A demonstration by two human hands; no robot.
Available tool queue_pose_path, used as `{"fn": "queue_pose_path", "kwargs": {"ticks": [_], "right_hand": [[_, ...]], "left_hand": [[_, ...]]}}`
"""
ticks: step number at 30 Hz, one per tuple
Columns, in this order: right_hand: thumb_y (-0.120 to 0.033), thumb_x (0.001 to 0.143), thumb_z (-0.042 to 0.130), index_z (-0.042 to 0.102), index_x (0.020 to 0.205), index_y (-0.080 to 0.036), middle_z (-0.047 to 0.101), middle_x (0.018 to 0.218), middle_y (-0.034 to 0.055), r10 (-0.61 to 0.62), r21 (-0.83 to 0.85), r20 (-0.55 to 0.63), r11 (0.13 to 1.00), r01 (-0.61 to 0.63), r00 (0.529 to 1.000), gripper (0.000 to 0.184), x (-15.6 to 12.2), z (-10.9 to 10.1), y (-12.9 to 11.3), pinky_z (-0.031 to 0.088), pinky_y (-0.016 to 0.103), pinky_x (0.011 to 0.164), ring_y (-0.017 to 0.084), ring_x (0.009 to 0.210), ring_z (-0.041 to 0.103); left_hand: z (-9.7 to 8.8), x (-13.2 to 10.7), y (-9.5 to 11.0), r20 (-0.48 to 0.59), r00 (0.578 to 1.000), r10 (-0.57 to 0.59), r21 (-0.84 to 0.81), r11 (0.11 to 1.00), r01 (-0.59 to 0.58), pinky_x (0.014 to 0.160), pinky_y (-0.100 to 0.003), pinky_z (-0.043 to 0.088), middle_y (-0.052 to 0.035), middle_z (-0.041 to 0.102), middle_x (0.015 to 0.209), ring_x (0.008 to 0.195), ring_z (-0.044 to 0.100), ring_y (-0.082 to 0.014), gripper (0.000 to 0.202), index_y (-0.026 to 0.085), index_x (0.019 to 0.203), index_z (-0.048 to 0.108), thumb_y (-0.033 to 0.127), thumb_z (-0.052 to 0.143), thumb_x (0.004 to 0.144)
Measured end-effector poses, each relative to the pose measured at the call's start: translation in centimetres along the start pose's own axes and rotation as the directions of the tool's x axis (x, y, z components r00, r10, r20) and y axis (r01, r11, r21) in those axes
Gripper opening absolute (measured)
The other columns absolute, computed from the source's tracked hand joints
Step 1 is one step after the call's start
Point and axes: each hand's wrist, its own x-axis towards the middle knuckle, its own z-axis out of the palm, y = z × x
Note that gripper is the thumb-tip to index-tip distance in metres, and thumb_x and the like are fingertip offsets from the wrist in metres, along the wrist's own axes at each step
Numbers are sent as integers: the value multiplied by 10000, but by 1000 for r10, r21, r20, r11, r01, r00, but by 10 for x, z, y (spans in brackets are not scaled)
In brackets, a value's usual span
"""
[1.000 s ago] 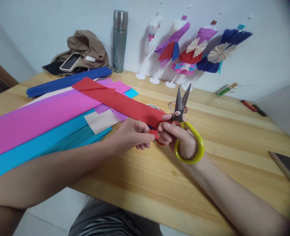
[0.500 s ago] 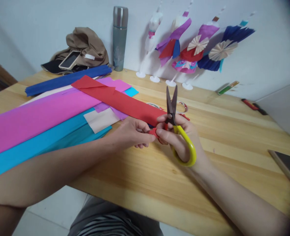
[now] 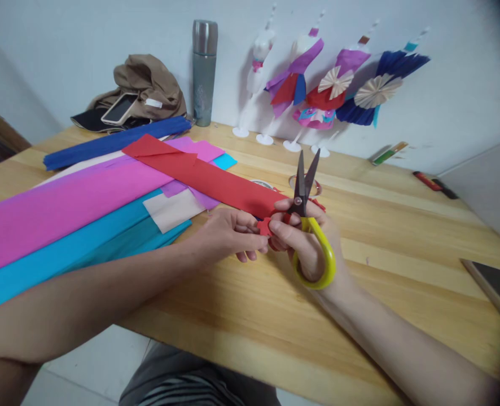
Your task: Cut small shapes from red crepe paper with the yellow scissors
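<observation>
My right hand [image 3: 307, 239] grips a pair of scissors [image 3: 308, 217] with a yellow handle loop, blades pointing up and slightly apart. My left hand [image 3: 228, 234] pinches a small red paper piece [image 3: 264, 226] between thumb and fingers, right against my right hand's fingertips. Both hands hover just above the wooden table [image 3: 360, 282] near its middle. A long red crepe paper strip [image 3: 203, 177] runs from the hands back to the left, lying over pink [image 3: 64, 206] and cyan [image 3: 76, 254] sheets.
A dark blue paper roll [image 3: 114, 141], a brown bag with a phone [image 3: 142, 93] and a steel flask [image 3: 203, 70] stand at the back. Several paper-dressed figurines [image 3: 318, 84] line the wall. Tape rolls [image 3: 305, 183] sit behind the scissors. A dark flat object [image 3: 495, 287] lies at right.
The scissors swung more upright, their blades closing then parting slightly. Both hands drew a little closer together around the small red piece.
</observation>
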Motion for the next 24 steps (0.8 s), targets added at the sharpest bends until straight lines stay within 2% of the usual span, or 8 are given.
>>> {"fn": "queue_pose_path", "kwargs": {"ticks": [4,9,15,17,24], "right_hand": [[-288,625,886,678,843,-293,565,631,-47,-23,-42,-20,999,23,1000,301,-1,2,-2,342,284,435,120,483,449],[-268,635,875,670,861,-262,594,645,-52,-49,-53,0,997,49,999,305,-4,4,-2,366,258,438,105,495,479],[-251,746,789,675,906,-261,519,552,-77,-74,133,23,989,70,997,196,-1,-2,2,334,254,412,97,416,433],[-233,758,781,684,910,-269,538,562,-70,-75,154,35,986,69,997,184,1,-4,2,333,255,420,99,426,443],[-278,658,840,712,870,-266,630,642,-42,-3,69,36,998,1,999,249,2,-4,-2,343,252,413,85,421,444]], "left_hand": [[2,-2,2,-8,1000,-21,-1,1000,21,520,-205,496,3,633,603,560,609,-110,161,142,708,670,289,734,696],[6,-5,5,-100,995,-9,-36,999,6,497,-189,469,-3,627,566,495,581,-83,201,125,601,647,261,678,745],[4,-4,3,-126,992,-31,-58,998,24,481,-179,456,-14,644,551,476,576,-77,218,123,563,642,257,691,729],[3,-3,2,-126,991,-37,-66,997,29,478,-177,457,-15,646,548,473,575,-77,214,124,564,645,262,698,718],[4,-1,4,-118,992,-45,-39,998,40,471,-173,456,-12,640,537,463,567,-73,214,129,549,634,271,689,699]]}}
